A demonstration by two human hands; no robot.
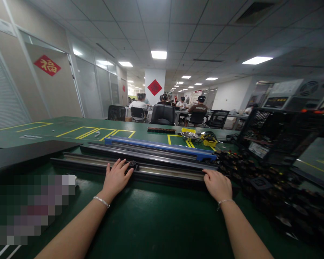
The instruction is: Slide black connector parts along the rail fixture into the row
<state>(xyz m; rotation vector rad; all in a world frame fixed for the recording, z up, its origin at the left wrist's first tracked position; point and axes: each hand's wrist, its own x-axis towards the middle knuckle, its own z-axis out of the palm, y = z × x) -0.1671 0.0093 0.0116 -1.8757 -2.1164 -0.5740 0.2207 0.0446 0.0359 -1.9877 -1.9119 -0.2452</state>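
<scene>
A long black rail with a bare metal channel lies crosswise on the green table in front of me. My left hand rests on its middle with the fingers spread, close beside a small black block in the channel. Near the rail's right end, my right hand has its fingers curled over the edge; the thumb side is partly hidden. Just behind lies a second black and silver rail. Beyond that is a blue-framed rail, roughly parallel to the others.
A heap of dark parts covers the right side, below an open black case. Farther back are a metal bowl, yellow holders and a dark strip. A black panel lies left. People sit at distant desks.
</scene>
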